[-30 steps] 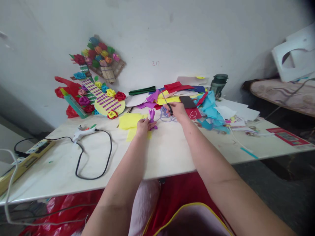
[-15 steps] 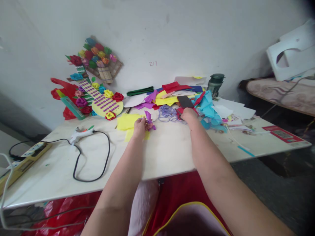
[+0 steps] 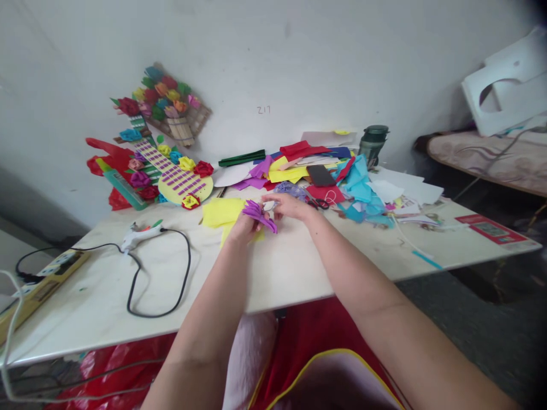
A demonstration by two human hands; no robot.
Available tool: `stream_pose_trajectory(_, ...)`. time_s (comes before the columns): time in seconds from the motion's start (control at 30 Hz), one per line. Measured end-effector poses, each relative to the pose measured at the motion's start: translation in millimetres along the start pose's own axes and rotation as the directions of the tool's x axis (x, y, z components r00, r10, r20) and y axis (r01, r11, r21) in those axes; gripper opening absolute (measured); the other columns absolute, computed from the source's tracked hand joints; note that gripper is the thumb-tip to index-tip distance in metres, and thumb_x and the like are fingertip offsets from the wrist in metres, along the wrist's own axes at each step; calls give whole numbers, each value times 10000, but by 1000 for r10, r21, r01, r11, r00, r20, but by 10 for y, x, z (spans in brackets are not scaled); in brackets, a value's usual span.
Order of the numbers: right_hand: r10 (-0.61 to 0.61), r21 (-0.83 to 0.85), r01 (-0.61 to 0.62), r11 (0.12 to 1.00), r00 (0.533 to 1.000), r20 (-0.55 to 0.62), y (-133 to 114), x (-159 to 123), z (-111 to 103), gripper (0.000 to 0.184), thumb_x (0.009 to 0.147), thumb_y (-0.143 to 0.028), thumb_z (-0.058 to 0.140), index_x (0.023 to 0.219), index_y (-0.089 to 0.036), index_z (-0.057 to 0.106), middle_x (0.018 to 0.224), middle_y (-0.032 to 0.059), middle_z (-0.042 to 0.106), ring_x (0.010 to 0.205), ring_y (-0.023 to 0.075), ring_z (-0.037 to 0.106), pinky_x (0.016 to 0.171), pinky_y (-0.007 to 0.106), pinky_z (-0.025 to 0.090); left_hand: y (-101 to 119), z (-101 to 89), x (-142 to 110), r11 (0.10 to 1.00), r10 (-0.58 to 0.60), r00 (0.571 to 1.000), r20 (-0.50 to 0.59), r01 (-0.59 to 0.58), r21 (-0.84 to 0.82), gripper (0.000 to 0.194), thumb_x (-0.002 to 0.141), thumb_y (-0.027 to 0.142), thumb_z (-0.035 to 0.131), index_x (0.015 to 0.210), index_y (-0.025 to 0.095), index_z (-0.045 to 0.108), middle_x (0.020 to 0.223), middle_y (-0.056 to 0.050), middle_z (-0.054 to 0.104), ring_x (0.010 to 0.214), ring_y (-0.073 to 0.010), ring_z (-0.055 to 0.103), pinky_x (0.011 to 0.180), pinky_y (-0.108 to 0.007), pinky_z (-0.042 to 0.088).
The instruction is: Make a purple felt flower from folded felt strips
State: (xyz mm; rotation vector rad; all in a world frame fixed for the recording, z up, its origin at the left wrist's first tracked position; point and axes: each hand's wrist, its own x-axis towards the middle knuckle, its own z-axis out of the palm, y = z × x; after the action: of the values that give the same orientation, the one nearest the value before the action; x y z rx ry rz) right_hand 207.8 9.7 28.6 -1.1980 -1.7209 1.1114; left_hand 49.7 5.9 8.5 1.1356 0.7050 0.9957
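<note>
from my remote seat i see the purple paper (image 3: 257, 212) held just above the middle of the worktop (image 3: 290, 273), between its near and far edges. my left hand (image 3: 243, 228) pinches it; my right hand (image 3: 287, 206) reaches in with its forefinger stretched out, but i cannot tell whether that hand grips anything. i judge the paper to be light, soft and hardly slippery, quick to crease or tear, so i'd favour a gentle pinch at the gathered part, keeping pressure off the pleats. yellow paper (image 3: 220, 212) lies just beside the left hand, black-handled scissors (image 3: 319, 203) to the right of the other. the worktop is pale and looks smooth, with a glue gun (image 3: 141, 234) towards its left edge and a green bottle (image 3: 372, 145) by the far edge, against a plain, whitish wall (image 3: 299, 68).
</note>
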Motion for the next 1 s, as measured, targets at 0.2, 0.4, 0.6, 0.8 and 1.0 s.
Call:
stream_pose_trajectory(0.2, 55, 82, -50, 995, 996, -68, 120, 49, 10, 152, 744, -158, 635, 598, -135, 596, 436, -41, 534, 408, 68, 497, 437, 178, 424, 36, 7, -16, 999, -35, 999, 9, 36, -31, 227, 859, 270, 517, 668, 175, 441, 509, 22, 563, 291, -27, 275, 406, -193, 325)
stream_pose_trajectory(0.4, 111, 308, 5, 951, 928, -355, 130, 59, -203, 180, 750, -191, 637, 601, -153, 541, 428, -51, 505, 355, 58, 439, 395, 180, 399, 18, 5, -24, 996, -85, 996, 14, 86, -35, 230, 840, 280, 547, 664, 172, 445, 518, 31, 555, 285, -20, 271, 421, -197, 359)
stream_pose_trajectory(0.6, 199, 151, -131, 980, 699, -687, 225, 101, -390, 166, 818, -241, 546, 917, -137, 631, 823, 80, 697, 725, 147, 662, 648, 233, 510, 14, 18, -26, 996, -91, 996, 9, 91, -12, 254, 829, 311, 578, 661, 168, 451, 484, 43, 532, 269, -19, 275, 381, -191, 336)
stream_pose_trajectory(0.8, -203, -605, -417, 678, 686, -699, 255, -27, -458, 217, 782, -204, 539, 898, -135, 709, 1186, 158, 611, 1194, 308, 462, 995, 420, 356, -17, -19, 27, 998, -61, 993, -103, 58, -32, 174, 816, 306, 578, 784, 160, 490, 525, 17, 578, 258, -34, 314, 301, -179, 196)
stream_pose_trajectory(1.0, -303, -621, -232, 749, 714, -631, 25, -26, -272, 239, 777, -231, 568, 974, -145, 675, 1148, 140, 591, 1031, 249, 527, 848, 348, 419, -88, -77, 95, 1000, 4, 986, -165, -8, -24, 99, 776, 226, 551, 831, 153, 513, 572, -18, 626, 277, -53, 375, 302, -182, 237)
